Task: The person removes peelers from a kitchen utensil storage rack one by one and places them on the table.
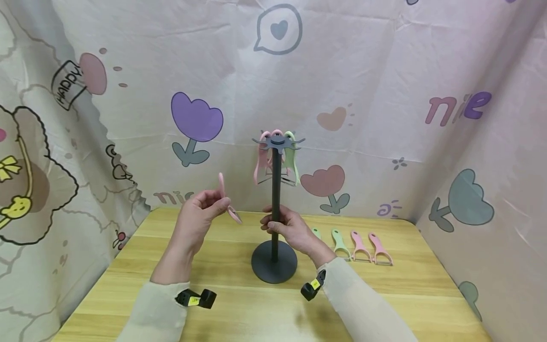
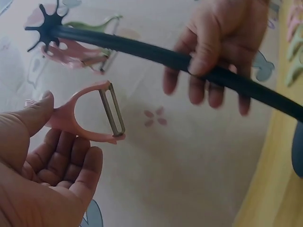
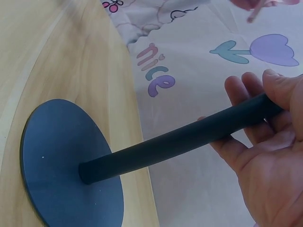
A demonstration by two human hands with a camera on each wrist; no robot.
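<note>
My left hand pinches a pink peeler by its handle between thumb and fingers, left of a dark stand. In the left wrist view the peeler's metal blade points toward the stand's pole. My right hand grips the lower pole, thumb on the near side and fingers behind it. Pink peelers and a green peeler hang from hooks at the stand's top, partly hidden by the pole. The round base sits on the table.
On the wooden table, right of the stand, lies a row of peelers, with a green peeler and a pink peeler among them. My right forearm partly covers the row's left end. A printed cloth hangs behind the table.
</note>
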